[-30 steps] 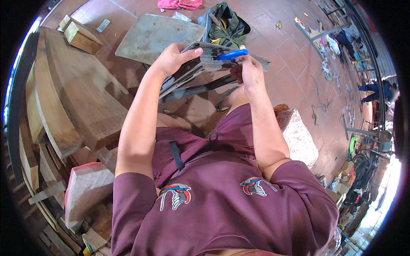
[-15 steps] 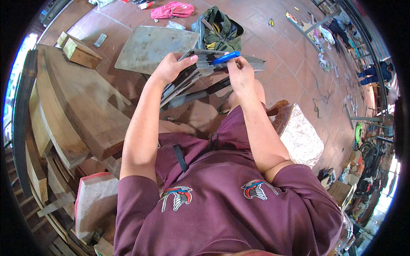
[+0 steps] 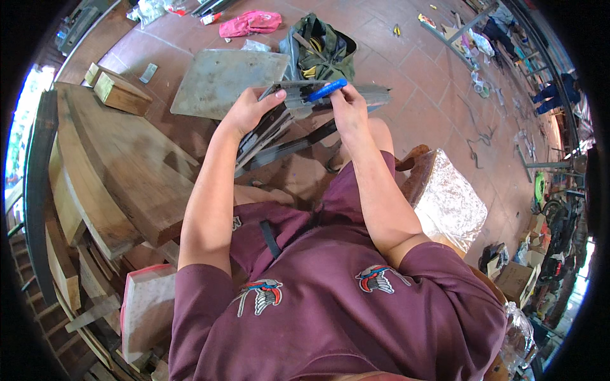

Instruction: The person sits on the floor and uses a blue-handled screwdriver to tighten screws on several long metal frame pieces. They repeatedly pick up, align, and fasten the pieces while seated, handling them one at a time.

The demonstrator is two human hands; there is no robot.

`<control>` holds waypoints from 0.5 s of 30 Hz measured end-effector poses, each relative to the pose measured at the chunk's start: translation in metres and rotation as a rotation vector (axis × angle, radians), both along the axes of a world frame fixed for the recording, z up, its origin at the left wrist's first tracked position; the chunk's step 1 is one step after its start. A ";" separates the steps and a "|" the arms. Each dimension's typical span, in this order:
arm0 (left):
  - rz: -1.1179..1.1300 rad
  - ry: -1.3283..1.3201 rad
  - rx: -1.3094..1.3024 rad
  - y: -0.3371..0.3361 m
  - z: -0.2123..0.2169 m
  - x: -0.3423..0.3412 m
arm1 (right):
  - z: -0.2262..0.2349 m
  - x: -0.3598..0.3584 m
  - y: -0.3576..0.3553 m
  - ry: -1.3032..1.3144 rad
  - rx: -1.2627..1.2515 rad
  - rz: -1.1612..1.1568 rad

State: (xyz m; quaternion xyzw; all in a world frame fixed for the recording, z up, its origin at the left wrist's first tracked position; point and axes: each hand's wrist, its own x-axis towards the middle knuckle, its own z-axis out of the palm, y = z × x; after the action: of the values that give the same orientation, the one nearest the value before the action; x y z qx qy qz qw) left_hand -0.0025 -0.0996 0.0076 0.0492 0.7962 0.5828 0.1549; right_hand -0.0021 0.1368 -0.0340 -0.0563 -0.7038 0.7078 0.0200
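In front of me is a stack of long grey and dark metal pieces (image 3: 372, 95), which look like flat bars or profiles. My left hand (image 3: 253, 109) is closed on the stack's left end, its thumb over the upper edge. Pinched in my right hand (image 3: 351, 111) is a blue pen-like tool (image 3: 326, 91), tilted and lying close against the upper face of the metal. Its tip is too small to make out. Below the stack, more metal strips (image 3: 267, 136) slant down toward my knees. Beyond my left hand a grey metal plate (image 3: 222, 79) lies flat.
Thick wooden planks (image 3: 121, 159) and a wood block (image 3: 124, 95) fill the left side. Past the stack stand a green tool bag (image 3: 346, 54) and a pink cloth (image 3: 251, 23). A foil-covered thing (image 3: 451, 197) is by my right elbow. Another person (image 3: 556, 95) is far right.
The blue tool and my right hand have shifted slightly left and down, and the tool is tilted more steeply. My left hand still grips the stack. The whole view has shifted a little.
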 end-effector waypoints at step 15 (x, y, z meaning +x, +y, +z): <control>0.083 0.006 0.035 -0.009 -0.013 0.005 | -0.013 -0.003 -0.017 0.392 0.077 -0.072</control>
State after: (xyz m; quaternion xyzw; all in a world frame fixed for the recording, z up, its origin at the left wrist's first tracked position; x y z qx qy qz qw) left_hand 0.0025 -0.1083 -0.0051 0.0204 0.7878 0.6022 0.1273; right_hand -0.0056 0.1197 -0.0467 0.0580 -0.7106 0.6767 0.1840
